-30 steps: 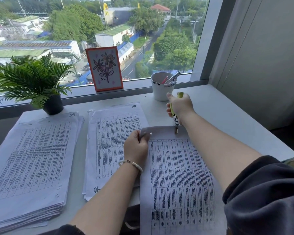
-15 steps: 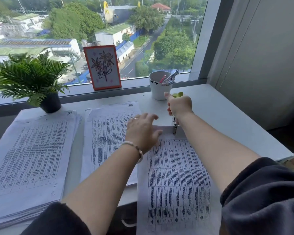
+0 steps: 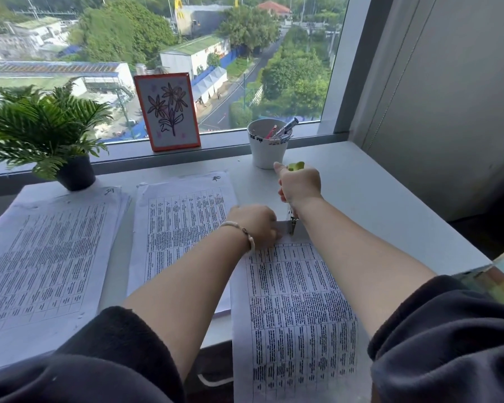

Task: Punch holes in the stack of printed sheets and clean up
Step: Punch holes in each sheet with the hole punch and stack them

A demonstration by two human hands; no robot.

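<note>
White printed sheets, covered in dense black tables too small to read, lie on a pale grey desk set against a large window. Two more piles lie to the left: a middle pile and a thicker left pile, each with a small handwritten number at its top edge, too faint to read for certain. Outside, a yellow arched restaurant sign rises among trees and rooftops.

On the sill leans an orange-framed flower drawing. Nearby stand a green fern in a black pot and a white cup of pens and clips.

The right hand is curled round a lime-green-handled metal hole punch, its tip at the top edge of the nearest sheets. The left hand, wearing a beaded bracelet, rests on that top edge just beside the punch; whether its fingers pinch the paper cannot be told.
</note>
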